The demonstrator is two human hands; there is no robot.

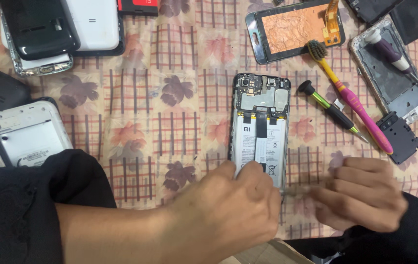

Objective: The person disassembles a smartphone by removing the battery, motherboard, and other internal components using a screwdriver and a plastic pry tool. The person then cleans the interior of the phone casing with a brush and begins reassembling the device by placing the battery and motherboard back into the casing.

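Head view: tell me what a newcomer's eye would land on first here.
First, the opened phone in the middle of the checked floral cloth, back cover off, battery and circuit board showing. The left hand lies over its lower end, and the right hand, blurred, holds a thin tool at its lower right edge. To the right lie a pink toothbrush and a green-and-black screwdriver, with a detached screen above.

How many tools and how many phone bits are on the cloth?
Long tools: 2, a pink toothbrush and a green-and-black screwdriver.
Opened phone with battery showing: 1.
Loose screen panel: 1.
Empty phone frames: 2.
Total: 6.
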